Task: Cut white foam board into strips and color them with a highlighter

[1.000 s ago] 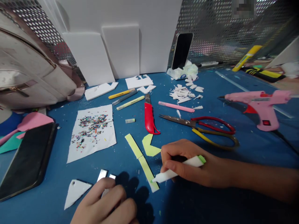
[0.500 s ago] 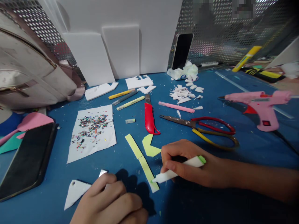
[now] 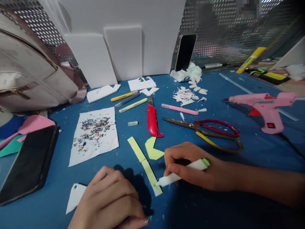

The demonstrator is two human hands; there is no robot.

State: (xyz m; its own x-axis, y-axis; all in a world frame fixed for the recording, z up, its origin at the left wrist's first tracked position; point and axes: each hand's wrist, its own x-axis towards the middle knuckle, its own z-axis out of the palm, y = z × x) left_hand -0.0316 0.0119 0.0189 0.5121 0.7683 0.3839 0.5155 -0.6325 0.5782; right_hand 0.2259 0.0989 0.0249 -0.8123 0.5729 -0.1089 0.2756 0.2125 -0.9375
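Observation:
My right hand (image 3: pixel 190 167) grips a white marker (image 3: pixel 183 173) with a green end, its tip touching the near end of a long yellow-green strip (image 3: pixel 145 163) on the blue table. A curved yellow-green piece (image 3: pixel 152 149) lies just beyond it. My left hand (image 3: pixel 109 200) is curled, knuckles up, at the near edge beside a white foam triangle (image 3: pixel 75 197); what lies under its fingers is hidden.
Red-and-yellow scissors (image 3: pixel 209 132), a red utility knife (image 3: pixel 152 119), a pink glue gun (image 3: pixel 264 106), several markers (image 3: pixel 130 100), a white sheet with glitter (image 3: pixel 94 135), foam scraps (image 3: pixel 188 94), a black phone (image 3: pixel 28 162) at left, a bag (image 3: pixel 30 70), foam boards (image 3: pixel 124 51) behind.
My left hand has slid forward and up over the small silvery pieces near the foam triangle, covering them. My right hand and the marker have stayed put.

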